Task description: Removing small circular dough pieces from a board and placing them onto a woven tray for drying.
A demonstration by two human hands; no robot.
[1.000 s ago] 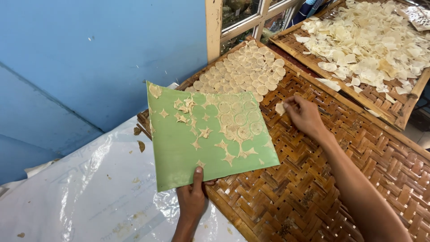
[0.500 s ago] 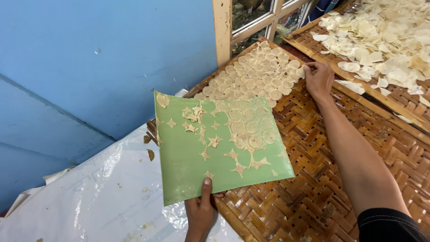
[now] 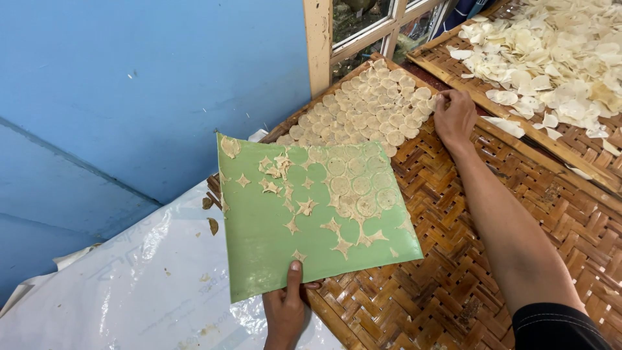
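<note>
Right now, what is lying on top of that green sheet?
On the green sheet: thin round dough discs and star-shaped dough scraps. The left hand pinches its edge. The sheet hides whatever lies beneath.

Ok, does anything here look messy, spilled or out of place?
Yes. Two brown scraps lie off the woven bamboo tray on the clear plastic sheet. The green sheet in the left hand carries ragged star-shaped dough leftovers.

A blue wall (image 3: pixel 142 84) fills the left side, with a darker blue band low down. Beside it stands a pale wooden window frame (image 3: pixel 319 39) with glass panes (image 3: pixel 359 16). A clear plastic sheet (image 3: pixel 129 291) covers the floor at the lower left. The light is soft and even.
</note>
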